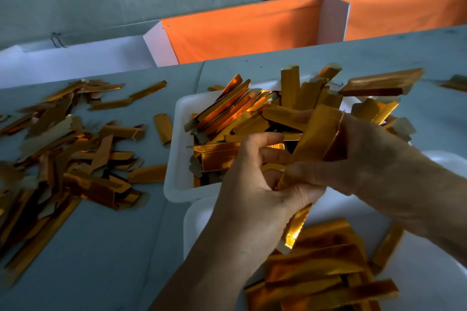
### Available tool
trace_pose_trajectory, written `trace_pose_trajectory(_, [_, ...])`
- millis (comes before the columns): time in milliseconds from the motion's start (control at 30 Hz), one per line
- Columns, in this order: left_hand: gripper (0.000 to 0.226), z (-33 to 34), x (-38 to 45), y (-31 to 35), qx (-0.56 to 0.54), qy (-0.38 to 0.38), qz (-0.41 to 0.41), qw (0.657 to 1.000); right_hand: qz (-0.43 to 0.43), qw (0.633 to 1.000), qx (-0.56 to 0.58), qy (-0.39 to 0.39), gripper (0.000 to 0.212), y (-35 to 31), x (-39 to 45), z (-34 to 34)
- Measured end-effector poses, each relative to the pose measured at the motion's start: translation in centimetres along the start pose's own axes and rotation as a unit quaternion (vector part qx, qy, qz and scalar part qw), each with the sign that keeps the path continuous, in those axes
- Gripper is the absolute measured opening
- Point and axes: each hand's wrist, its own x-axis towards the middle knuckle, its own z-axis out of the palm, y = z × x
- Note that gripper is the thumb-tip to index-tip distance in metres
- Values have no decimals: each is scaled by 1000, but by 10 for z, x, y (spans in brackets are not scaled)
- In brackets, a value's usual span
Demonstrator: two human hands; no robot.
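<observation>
Two sets of fingers pinch one long gold-foil card strip, the left hand curled round its lower half and the right hand round its upper. Step, as judged: creasing the strip. Next: finish the fold, then probably release it into the near white plastic tray below, on the grey table.

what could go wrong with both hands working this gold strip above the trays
The gold strip, pinched by the left hand and right hand, could crease wrongly or tear. If it slips, it may drop into the near tray or the overfull far tray and get mixed up.
</observation>
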Motion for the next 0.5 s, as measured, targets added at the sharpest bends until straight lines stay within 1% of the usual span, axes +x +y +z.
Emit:
trace_pose_trajectory(33, [68,0,-1,1,8,-6,3,1000,14,1000,-23,-12,32,2,1,-3])
trace_pose_trajectory(67, [66,1,-1,1,18,-9,8,1000,11,999,-34,3,33,5,3,-3])
trace_pose_trajectory(100, [64,2,-1,1,28,-12,14,999,27,999,-28,12,32,7,2,-3])
trace_pose_trajectory(133, [64,2,-1,1,35,-15,19,999,33,999,20,39,30,9,2,-2])
trace_pose_trajectory(233, [63,3,-1,2,46,-23,21,998,57,984,151,75,21,5,-1,5])
trace_pose_trajectory(300, [62,2,-1,1,43,-30,12,999,56,979,189,51,31,7,-1,0])
trace_pose_trajectory(367, [58,-1,-2,1,27,-41,-6,999,52,971,232,4,45,13,-1,-10])
trace_pose_trajectory(400, [55,-3,-2,1,20,-51,-12,998,52,962,266,-18,47,17,0,-16])
trace_pose_trajectory(433, [48,-4,-3,2,8,-61,-12,998,49,949,308,-35,43,19,-1,-22])
trace_pose_trajectory(500, [30,-6,-4,6,-29,-72,-12,997,34,921,383,-71,28,25,-2,-31])
